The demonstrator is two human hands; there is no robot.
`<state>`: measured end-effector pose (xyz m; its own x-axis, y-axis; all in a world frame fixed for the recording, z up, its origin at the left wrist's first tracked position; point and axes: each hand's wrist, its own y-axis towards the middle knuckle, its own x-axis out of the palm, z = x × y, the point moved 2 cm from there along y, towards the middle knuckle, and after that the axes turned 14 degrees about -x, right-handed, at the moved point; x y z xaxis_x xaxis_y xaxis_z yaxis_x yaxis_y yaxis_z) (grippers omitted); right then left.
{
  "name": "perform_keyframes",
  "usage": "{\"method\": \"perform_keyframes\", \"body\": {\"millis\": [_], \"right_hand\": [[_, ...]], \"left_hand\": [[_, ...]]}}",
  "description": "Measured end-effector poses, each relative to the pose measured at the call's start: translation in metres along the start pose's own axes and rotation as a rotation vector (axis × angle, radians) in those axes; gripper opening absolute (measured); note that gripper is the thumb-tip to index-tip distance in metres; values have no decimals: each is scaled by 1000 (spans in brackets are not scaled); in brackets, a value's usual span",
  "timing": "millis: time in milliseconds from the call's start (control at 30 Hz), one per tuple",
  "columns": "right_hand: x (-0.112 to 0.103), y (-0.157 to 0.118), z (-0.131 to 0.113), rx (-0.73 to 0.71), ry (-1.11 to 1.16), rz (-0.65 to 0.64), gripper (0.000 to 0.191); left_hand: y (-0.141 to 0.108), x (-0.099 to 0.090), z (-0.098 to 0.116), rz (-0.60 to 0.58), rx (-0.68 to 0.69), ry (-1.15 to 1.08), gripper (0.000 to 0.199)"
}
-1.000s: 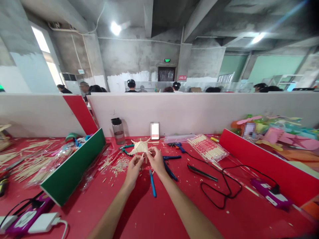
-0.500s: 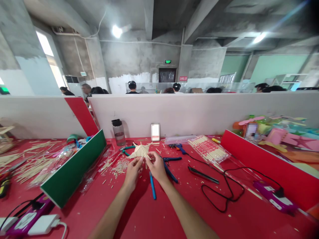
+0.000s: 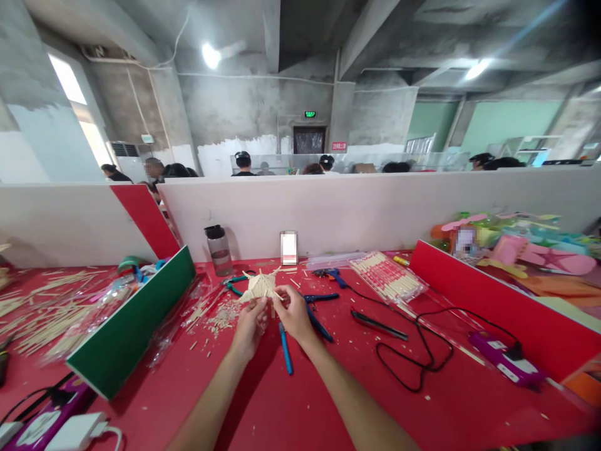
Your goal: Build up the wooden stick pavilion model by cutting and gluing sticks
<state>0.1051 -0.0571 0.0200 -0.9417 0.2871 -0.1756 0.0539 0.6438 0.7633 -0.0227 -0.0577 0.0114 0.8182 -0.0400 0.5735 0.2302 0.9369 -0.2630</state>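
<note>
At the middle of the red, flat tabletop [image 3: 282,413], we had a pale, star-like piece of thin wooden sticks [image 3: 261,285] just beyond our fingers. Our right hand [image 3: 292,310] pinched its near right corner between thumb and fingers, probably to steady it. Our left hand [image 3: 251,322] was curled at the near edge, fingertips drawn together; we could not tell whether they gripped a stick or only touched the piece. Most of its body rose ahead of both grips, uncovered, perhaps so that we could see the joints.

Beside our right wrist lay the dark blue, long-handled tool [image 3: 319,322], seemingly within easy reach, and nearer us the slim blue rod [image 3: 285,351]. Farther right rested the blue glue gun [image 3: 337,277], its nozzle pointing away from our hands, presumably for safety.
</note>
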Motion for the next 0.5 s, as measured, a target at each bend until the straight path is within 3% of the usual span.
{"method": "perform_keyframes", "body": {"millis": [267, 500], "right_hand": [[0, 0, 1, -3, 1, 15, 15], [-1, -1, 0, -3, 1, 11, 11]], "left_hand": [[-1, -1, 0, 28, -54, -78, 19], [-2, 0, -2, 18, -61, -36, 25]]}}
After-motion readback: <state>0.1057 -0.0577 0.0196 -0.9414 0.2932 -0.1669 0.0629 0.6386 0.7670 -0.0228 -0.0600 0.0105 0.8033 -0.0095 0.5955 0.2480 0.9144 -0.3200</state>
